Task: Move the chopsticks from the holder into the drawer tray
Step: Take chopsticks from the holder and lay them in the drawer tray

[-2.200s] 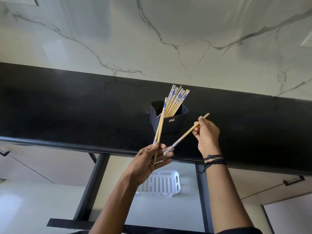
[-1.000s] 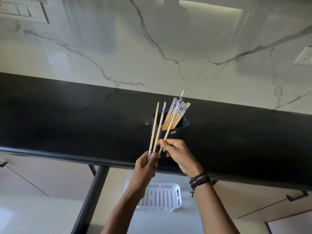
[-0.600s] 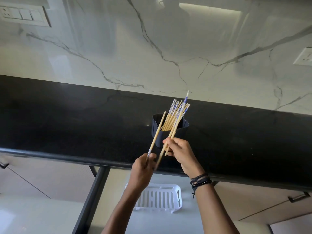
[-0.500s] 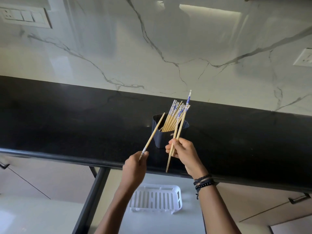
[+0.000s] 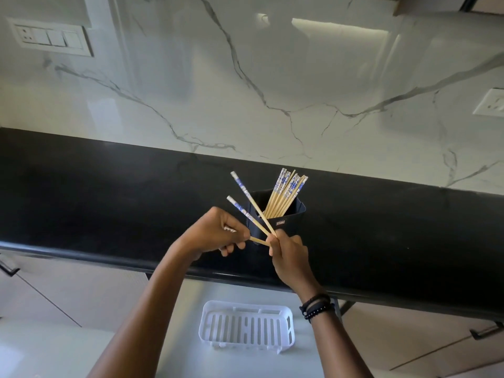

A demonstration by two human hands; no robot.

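Observation:
A black holder [image 5: 289, 216] stands on the dark countertop with several blue-patterned wooden chopsticks [image 5: 286, 190] leaning in it. My right hand [image 5: 289, 255], just in front of the holder, pinches two chopsticks [image 5: 245, 191] by their plain ends. Their patterned ends fan up and to the left. My left hand [image 5: 215, 236] grips one chopstick [image 5: 259, 241], whose plain end pokes right and meets my right fingers. Below the counter edge, the white slotted tray [image 5: 245, 327] lies in the open drawer with nothing in it.
The black countertop [image 5: 109, 203] runs across the view below a white marble backsplash. A switch plate [image 5: 51, 38] is on the wall at the upper left and a socket [image 5: 491, 102] at the right. Cabinet handles [image 5: 8, 268] flank the drawer.
My right hand has drawn two chopsticks out of the holder and swung their patterned ends to the left. My left hand has turned its chopstick sideways and come up against my right hand.

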